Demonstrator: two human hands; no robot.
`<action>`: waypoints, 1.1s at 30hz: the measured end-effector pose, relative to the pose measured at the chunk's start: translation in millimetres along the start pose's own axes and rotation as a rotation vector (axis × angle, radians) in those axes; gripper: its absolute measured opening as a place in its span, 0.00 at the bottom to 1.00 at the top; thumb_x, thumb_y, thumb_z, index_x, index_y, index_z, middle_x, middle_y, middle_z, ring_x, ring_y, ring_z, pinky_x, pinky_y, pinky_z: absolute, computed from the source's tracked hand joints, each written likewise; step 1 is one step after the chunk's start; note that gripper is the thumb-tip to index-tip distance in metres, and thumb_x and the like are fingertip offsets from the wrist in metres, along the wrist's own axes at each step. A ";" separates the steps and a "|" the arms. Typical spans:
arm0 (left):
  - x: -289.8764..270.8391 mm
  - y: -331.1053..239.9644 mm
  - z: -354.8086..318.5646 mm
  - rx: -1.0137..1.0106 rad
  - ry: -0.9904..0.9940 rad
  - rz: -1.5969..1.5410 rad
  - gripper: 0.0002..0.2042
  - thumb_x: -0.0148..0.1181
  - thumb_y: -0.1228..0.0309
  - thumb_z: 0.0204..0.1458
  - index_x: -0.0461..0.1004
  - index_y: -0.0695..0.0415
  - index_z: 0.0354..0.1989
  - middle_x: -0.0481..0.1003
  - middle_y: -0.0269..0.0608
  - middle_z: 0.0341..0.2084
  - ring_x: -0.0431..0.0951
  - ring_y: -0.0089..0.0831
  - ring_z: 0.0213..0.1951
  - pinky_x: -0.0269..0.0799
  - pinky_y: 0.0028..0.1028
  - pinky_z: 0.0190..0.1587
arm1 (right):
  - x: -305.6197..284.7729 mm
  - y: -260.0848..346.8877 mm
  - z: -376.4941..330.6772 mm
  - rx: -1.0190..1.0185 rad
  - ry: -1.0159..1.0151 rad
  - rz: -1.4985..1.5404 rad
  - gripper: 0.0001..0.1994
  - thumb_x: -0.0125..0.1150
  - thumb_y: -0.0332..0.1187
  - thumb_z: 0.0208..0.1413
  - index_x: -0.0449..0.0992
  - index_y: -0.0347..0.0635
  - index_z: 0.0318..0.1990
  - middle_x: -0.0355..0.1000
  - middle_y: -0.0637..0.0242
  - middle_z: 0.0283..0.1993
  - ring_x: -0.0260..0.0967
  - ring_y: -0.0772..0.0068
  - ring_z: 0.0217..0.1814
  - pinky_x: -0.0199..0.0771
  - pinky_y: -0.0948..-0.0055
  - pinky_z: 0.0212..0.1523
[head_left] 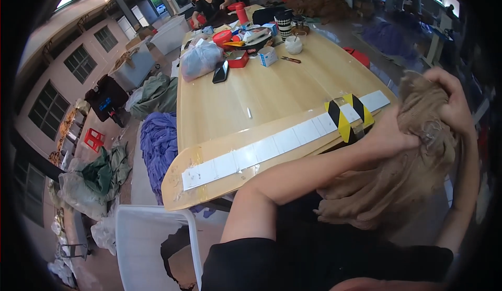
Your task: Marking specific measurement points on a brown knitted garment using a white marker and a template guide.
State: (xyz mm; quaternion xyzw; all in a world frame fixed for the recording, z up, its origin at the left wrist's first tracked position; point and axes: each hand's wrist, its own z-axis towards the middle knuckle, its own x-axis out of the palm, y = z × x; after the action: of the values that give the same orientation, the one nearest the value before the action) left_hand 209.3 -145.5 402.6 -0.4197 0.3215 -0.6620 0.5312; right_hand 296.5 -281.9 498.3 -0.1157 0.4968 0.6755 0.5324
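Bunched brown knit fabric [381, 186] hangs at the right, beyond the table's near right edge. My left hand [395, 134] is closed on its left side, the thumb pressed against the cloth. Higher up and to the right, my right hand [455, 100] wraps round the fabric's gathered upper part. A small shiny, clear patch [432, 133], perhaps plastic, shows on the fabric between the hands; what it is I cannot tell. Most of the fingers are hidden by the cloth. The lower folds drape over my lap.
Along the near edge of the wooden table [219, 113] runs a white marked strip [261, 150], crossed by yellow-black tape [339, 119]. Farther back are a phone [220, 72], snips [291, 59] and a plastic bag [201, 60]. A white bin [121, 239] stands lower left. Another person [212, 6] sits at the far end.
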 end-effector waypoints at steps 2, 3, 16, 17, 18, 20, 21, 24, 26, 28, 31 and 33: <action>-21.9 -31.6 -55.5 -0.104 -0.171 -0.064 0.23 0.61 0.76 0.35 0.66 0.65 0.44 0.72 0.38 0.37 0.71 0.24 0.39 0.66 0.25 0.45 | 47.4 27.7 32.3 -0.072 0.202 0.237 0.17 0.54 0.19 0.30 0.69 0.37 0.36 0.68 0.71 0.32 0.63 0.83 0.36 0.63 0.82 0.39; -28.2 -48.9 -79.2 -0.188 -0.209 0.023 0.21 0.60 0.77 0.37 0.65 0.65 0.44 0.72 0.39 0.36 0.72 0.25 0.39 0.67 0.25 0.43 | 60.6 39.1 40.8 -0.083 0.317 0.279 0.16 0.59 0.21 0.36 0.68 0.36 0.37 0.68 0.73 0.33 0.63 0.86 0.37 0.64 0.82 0.38; -84.1 43.6 -496.0 0.043 -1.588 -0.344 0.21 0.44 0.63 0.54 0.60 0.61 0.53 0.67 0.46 0.47 0.69 0.37 0.48 0.69 0.35 0.47 | 406.8 88.1 9.9 -0.523 1.142 0.170 0.28 0.56 0.40 0.49 0.58 0.34 0.56 0.64 0.48 0.50 0.63 0.56 0.52 0.63 0.68 0.52; -95.7 61.0 -514.0 0.110 -1.622 -0.404 0.21 0.43 0.61 0.54 0.60 0.61 0.53 0.67 0.46 0.47 0.69 0.38 0.48 0.68 0.35 0.48 | 406.0 74.3 -1.5 -0.497 1.155 0.110 0.28 0.55 0.39 0.50 0.58 0.34 0.57 0.62 0.49 0.52 0.61 0.57 0.54 0.61 0.68 0.54; -107.9 70.9 -526.9 0.172 -1.639 -0.464 0.22 0.43 0.60 0.54 0.60 0.61 0.53 0.67 0.45 0.47 0.68 0.38 0.49 0.68 0.36 0.48 | 403.5 58.5 -11.6 -0.463 1.154 0.043 0.27 0.54 0.38 0.51 0.58 0.35 0.57 0.60 0.49 0.55 0.59 0.59 0.56 0.59 0.67 0.55; -131.2 56.5 -523.7 0.221 -1.574 -0.474 0.22 0.43 0.60 0.54 0.60 0.60 0.53 0.67 0.46 0.48 0.68 0.38 0.49 0.67 0.36 0.49 | 396.6 13.4 -24.2 -0.370 1.061 0.135 0.28 0.54 0.40 0.50 0.58 0.35 0.57 0.60 0.49 0.55 0.60 0.58 0.56 0.61 0.68 0.55; -139.0 47.2 -526.1 0.241 -1.524 -0.461 0.22 0.42 0.59 0.54 0.60 0.60 0.53 0.67 0.46 0.48 0.68 0.39 0.50 0.67 0.36 0.50 | 386.6 22.7 -24.6 -0.374 1.059 0.128 0.28 0.54 0.40 0.50 0.58 0.35 0.57 0.60 0.49 0.55 0.60 0.58 0.56 0.61 0.68 0.55; -144.3 26.1 -534.5 0.183 -1.519 -0.308 0.23 0.41 0.58 0.55 0.59 0.59 0.55 0.66 0.47 0.50 0.67 0.39 0.51 0.64 0.37 0.53 | 350.9 47.4 -26.6 -0.221 0.988 0.147 0.30 0.56 0.39 0.50 0.55 0.36 0.59 0.59 0.50 0.56 0.59 0.58 0.58 0.59 0.67 0.57; -138.5 48.4 -551.1 0.162 -1.458 -0.299 0.24 0.42 0.57 0.54 0.59 0.58 0.55 0.65 0.46 0.50 0.66 0.39 0.51 0.63 0.37 0.54 | 340.9 46.2 -44.2 -0.273 0.914 0.149 0.30 0.56 0.38 0.49 0.55 0.37 0.59 0.61 0.50 0.54 0.60 0.58 0.55 0.61 0.67 0.55; -121.9 80.2 -556.8 0.098 -1.413 -0.383 0.25 0.45 0.55 0.54 0.60 0.57 0.56 0.66 0.45 0.51 0.66 0.39 0.52 0.61 0.39 0.55 | 330.1 53.7 -67.6 -0.243 0.864 0.077 0.26 0.57 0.34 0.47 0.60 0.38 0.55 0.67 0.52 0.42 0.65 0.57 0.44 0.65 0.65 0.46; -108.1 86.2 -545.5 -0.184 -1.380 -0.533 0.26 0.48 0.53 0.53 0.61 0.58 0.55 0.66 0.43 0.51 0.66 0.38 0.52 0.61 0.40 0.55 | 332.0 34.3 -88.0 -0.295 0.750 0.077 0.09 0.53 0.28 0.46 0.70 0.34 0.36 0.65 0.59 0.30 0.64 0.62 0.32 0.65 0.65 0.35; -116.7 81.0 -564.5 -0.646 -1.390 -0.424 0.22 0.49 0.56 0.53 0.67 0.59 0.50 0.71 0.41 0.47 0.72 0.37 0.46 0.67 0.37 0.50 | 303.8 58.3 -90.7 -0.238 0.786 0.242 0.08 0.52 0.26 0.46 0.69 0.34 0.35 0.64 0.59 0.28 0.64 0.63 0.31 0.64 0.67 0.34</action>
State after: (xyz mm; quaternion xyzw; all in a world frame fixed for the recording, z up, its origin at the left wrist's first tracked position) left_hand -252.4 -61.9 58.1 -0.9224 0.0057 -0.2092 0.3247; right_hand 90.5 -166.9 278.6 -0.3659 0.5904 0.6904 0.2023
